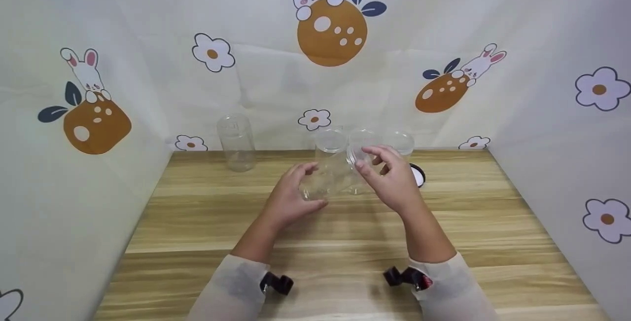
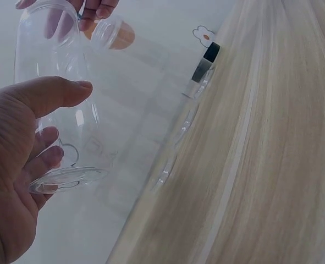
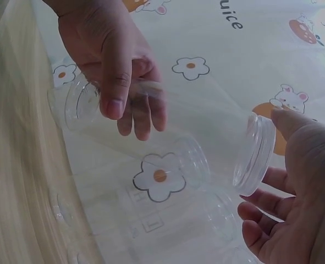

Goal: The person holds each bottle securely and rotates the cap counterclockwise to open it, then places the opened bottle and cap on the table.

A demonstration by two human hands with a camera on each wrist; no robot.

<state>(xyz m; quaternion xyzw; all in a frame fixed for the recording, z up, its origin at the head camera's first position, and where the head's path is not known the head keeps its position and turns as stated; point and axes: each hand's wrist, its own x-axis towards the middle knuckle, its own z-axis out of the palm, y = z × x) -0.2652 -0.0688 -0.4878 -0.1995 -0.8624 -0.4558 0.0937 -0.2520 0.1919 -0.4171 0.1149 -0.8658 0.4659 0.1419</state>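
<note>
Both hands are on a clear plastic jar (image 1: 321, 179) tilted over the table. Its body crosses between them in the right wrist view, a see-through cylinder with a ridged mouth (image 3: 255, 154). My left hand (image 1: 291, 197) grips it near the base, thumb in front and fingers behind, as the left wrist view shows. On the mouth end, the curved fingers and thumb of my right hand (image 1: 394, 183) reach round the rim, fingertips right at its edge. Just behind stand clear jars (image 1: 331, 141), partly hidden by the hands and the held jar.
Another clear jar (image 1: 236, 143) stands apart at the back left of the wooden table (image 1: 207, 222). A black lid (image 1: 418, 175) with a white inside lies right of my right hand, partly covered. Patterned cloth (image 1: 266, 84) encloses the table's back and sides.
</note>
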